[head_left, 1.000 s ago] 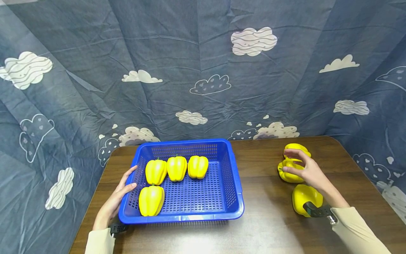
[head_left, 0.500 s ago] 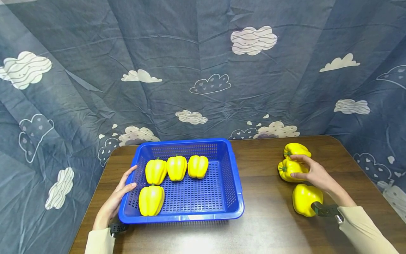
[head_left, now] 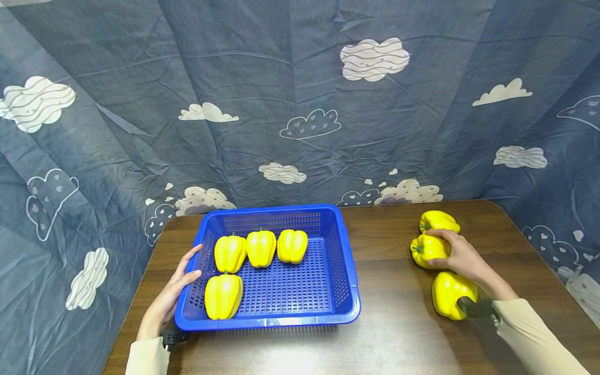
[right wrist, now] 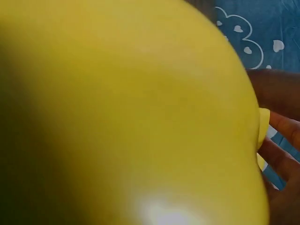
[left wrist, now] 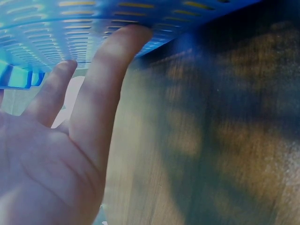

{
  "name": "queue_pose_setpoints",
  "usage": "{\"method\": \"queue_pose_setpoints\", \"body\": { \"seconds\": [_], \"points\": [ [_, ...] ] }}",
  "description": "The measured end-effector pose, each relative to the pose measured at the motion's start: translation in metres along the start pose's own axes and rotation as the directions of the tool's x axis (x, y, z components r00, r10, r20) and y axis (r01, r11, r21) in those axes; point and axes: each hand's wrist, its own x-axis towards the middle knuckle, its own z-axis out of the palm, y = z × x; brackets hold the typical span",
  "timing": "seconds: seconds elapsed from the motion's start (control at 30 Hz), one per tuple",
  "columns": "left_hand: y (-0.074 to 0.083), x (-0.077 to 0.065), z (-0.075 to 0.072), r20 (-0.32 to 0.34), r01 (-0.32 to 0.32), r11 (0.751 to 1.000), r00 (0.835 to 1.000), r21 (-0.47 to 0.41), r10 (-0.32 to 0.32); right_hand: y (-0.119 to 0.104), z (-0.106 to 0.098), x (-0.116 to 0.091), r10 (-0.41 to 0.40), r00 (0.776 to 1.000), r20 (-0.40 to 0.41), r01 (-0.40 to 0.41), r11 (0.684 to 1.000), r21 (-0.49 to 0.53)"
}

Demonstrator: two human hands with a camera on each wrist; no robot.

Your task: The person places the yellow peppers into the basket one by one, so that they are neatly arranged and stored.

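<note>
Your right hand (head_left: 461,255) curls around the middle pepper (head_left: 425,250) near the tabletop's (head_left: 394,312) right edge (one pepper either side); your left hand (head_left: 171,294) rests flat-fingered against the basket's (head_left: 349,291) left wall.

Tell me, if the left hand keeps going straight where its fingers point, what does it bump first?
The left hand already touches the blue basket wall. Straight on, it would likely meet the nearest yellow pepper.

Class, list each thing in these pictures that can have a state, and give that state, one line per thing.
Blue basket: upright on the table, holding four yellow peppers.
Left hand: open, resting against the basket's left wall.
Right hand: gripping the middle pepper.
Far pepper: lying loose.
Near pepper: lying loose.
</note>
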Motion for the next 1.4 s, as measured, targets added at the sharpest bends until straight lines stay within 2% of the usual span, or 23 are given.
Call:
{"method": "queue_pose_setpoints", "body": {
  "seconds": [0.17,0.3,0.6,0.7,0.9,1.13,1.4],
  "points": [
    [0.0,0.0,0.001,-0.002,0.008,1.0,1.0,0.006,-0.008,-0.006,0.0,0.0,-0.001,0.999,-0.039,0.0,1.0,-0.008],
    [0.0,-0.001,0.0,-0.007,0.008,1.0,1.0,0.01,-0.008,-0.02,0.004,0.001,0.003,0.999,-0.043,-0.002,1.0,0.013],
    [0.0,-0.002,0.002,-0.034,0.014,0.999,0.999,0.037,-0.012,-0.055,0.03,0.009,-0.011,0.999,-0.036,0.014,0.994,0.105],
    [-0.001,-0.002,0.002,-0.035,0.017,0.999,0.999,0.039,-0.015,-0.062,0.04,0.012,-0.018,0.998,-0.059,0.023,0.995,0.092],
    [-0.002,-0.001,0.002,-0.034,0.019,0.999,0.999,0.033,-0.018,-0.068,0.054,0.018,0.02,0.997,-0.08,-0.016,0.998,0.055],
    [-0.002,-0.002,0.002,-0.035,0.028,0.999,0.999,0.032,-0.027,-0.069,0.054,0.017,-0.019,0.997,-0.075,0.023,0.998,0.059],
    [0.0,-0.001,0.002,-0.032,0.027,0.999,0.999,0.035,-0.026,-0.071,0.046,0.01,-0.079,0.997,0.0,0.078,0.984,0.158]
  ]
}}
